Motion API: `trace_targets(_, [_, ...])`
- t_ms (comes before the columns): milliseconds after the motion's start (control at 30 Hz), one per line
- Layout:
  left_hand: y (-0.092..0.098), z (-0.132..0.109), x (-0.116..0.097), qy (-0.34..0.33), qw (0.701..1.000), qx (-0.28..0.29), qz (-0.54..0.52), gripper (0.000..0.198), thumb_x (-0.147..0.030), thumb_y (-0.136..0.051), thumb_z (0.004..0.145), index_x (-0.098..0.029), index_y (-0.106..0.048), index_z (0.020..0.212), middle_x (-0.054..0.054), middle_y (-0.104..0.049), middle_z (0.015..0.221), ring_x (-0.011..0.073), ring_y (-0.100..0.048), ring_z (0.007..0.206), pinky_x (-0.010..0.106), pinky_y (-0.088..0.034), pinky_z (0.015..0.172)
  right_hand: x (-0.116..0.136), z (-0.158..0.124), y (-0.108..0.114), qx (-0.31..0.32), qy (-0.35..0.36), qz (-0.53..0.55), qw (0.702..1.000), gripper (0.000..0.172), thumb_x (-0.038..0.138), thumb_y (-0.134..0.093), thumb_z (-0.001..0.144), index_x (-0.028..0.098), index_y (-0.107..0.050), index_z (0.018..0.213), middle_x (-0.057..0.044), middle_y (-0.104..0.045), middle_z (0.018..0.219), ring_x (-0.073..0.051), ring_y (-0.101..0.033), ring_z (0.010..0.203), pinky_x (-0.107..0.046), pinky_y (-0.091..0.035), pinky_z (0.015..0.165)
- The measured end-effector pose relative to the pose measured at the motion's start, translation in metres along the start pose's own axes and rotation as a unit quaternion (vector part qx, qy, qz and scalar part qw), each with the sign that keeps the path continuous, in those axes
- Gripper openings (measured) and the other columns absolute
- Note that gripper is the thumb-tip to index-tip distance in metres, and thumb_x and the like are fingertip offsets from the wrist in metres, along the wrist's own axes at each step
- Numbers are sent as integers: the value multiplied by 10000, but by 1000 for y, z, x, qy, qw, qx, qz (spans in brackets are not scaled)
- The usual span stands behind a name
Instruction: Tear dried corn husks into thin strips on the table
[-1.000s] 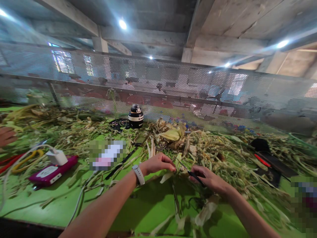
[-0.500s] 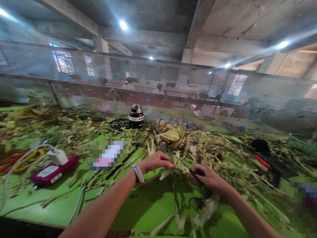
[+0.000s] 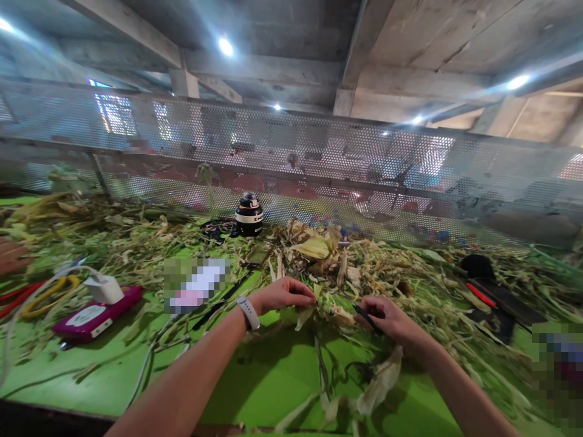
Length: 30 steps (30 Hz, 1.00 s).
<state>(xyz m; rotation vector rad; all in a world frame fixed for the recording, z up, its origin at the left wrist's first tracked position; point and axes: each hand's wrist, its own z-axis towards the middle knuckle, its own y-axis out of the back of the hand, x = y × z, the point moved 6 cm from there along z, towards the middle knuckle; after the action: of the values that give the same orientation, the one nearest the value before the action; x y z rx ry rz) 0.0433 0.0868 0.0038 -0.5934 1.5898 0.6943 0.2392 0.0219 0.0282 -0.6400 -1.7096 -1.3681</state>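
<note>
My left hand (image 3: 286, 294), with a pale watch band on its wrist, pinches a strip of pale green corn husk (image 3: 322, 301) between thumb and fingertips. To its right, my right hand (image 3: 385, 318) is closed around a black-handled tool (image 3: 368, 318) with a thin pointed metal end. That tip lies just right of the husk; whether it touches is hard to tell. Below both hands, a wide dry husk piece (image 3: 381, 382) rests on the green table (image 3: 268, 376). Behind them rises a heap of dried husks (image 3: 314, 247).
A magenta power strip (image 3: 98, 315) with a white charger stands at left, its cable running forward. Farther back are a black jar (image 3: 249, 215) and a perforated metal screen (image 3: 291, 152). A black object with a red part (image 3: 481, 295) lies right. At the left edge is a blurred hand (image 3: 13, 256).
My right hand and its tool have drawn slightly right, away from the husk. My left hand keeps its pinch, shifted slightly left. Another person's blurred hand has appeared at the left edge.
</note>
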Motion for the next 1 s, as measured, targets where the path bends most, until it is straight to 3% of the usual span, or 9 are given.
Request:
trace_targets(167, [10, -4, -2, -2, 1000, -30, 2, 347, -439, -710, 622, -140, -680, 796, -31, -558, 589, 60, -413, 517, 191, -267, 467, 5, -16, -7, 183, -11, 1, 983, 395, 513, -594, 726, 159, -445, 635, 47, -388, 595, -82, -326, 556, -207, -239, 494])
trace_targets(233, [9, -4, -3, -5, 999, -35, -22, 340, -436, -718, 615, -137, -669, 768, -34, -544, 583, 57, -405, 509, 193, -253, 456, 6, -18, -13, 227, -6, 0, 974, 405, 525, -586, 731, 157, -441, 645, 47, -383, 600, -82, -323, 561, -211, -235, 493])
trace_targets(400, [-4, -3, -9, -31, 997, -11, -69, 304, -396, -734, 614, -127, -661, 735, -28, -549, 613, 48, -413, 523, 197, -300, 499, 7, -12, -21, 216, 11, -15, 976, 393, 509, -573, 755, 158, -435, 644, 49, -385, 598, -82, -330, 564, -209, -236, 489])
trace_targets(1000, [-19, -4, -8, -30, 999, 8, -27, 330, -426, -717, 625, -120, -694, 746, -32, -513, 558, 57, -372, 524, 203, -259, 491, 7, -12, -33, 200, -12, -11, 980, 357, 446, -630, 718, 161, -429, 639, 50, -404, 596, -73, -339, 555, -197, -249, 484])
